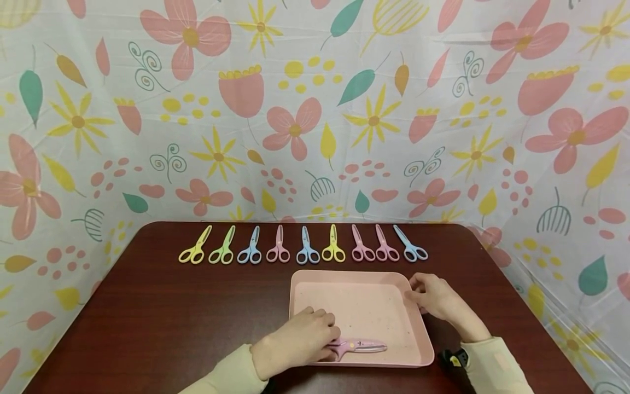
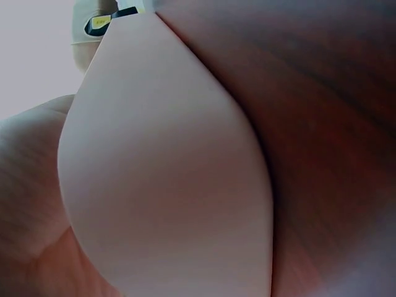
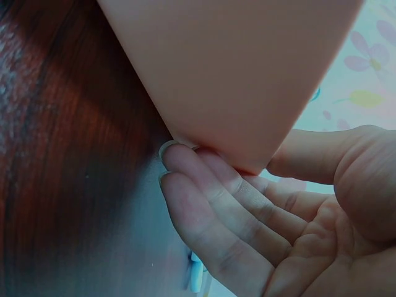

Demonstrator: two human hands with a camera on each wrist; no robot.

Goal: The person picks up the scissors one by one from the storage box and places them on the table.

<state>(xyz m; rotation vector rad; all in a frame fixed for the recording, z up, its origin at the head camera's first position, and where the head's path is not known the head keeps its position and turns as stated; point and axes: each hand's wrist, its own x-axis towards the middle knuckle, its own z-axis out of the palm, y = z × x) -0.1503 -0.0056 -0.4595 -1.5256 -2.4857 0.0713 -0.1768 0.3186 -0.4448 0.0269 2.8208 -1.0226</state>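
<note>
A pink tray (image 1: 364,312) lies on the table in front of me. Inside it, along the near side, is a pair of pinkish-purple scissors (image 1: 364,346), blades pointing right. My left hand (image 1: 302,336) reaches over the tray's near left corner, its curled fingers on the scissors' handles and partly hiding them. In the left wrist view the tray's outer wall (image 2: 167,154) covers those fingers. My right hand (image 1: 435,295) grips the tray's right rim near the far corner. The right wrist view shows that hand's fingers (image 3: 204,198) against the outer wall, with the thumb toward the rim.
Behind the tray, several scissors stand in a row, from yellow scissors (image 1: 195,246) at the left to blue scissors (image 1: 410,243) at the right. The dark brown table (image 1: 187,312) ends at a flower-print curtain (image 1: 295,164).
</note>
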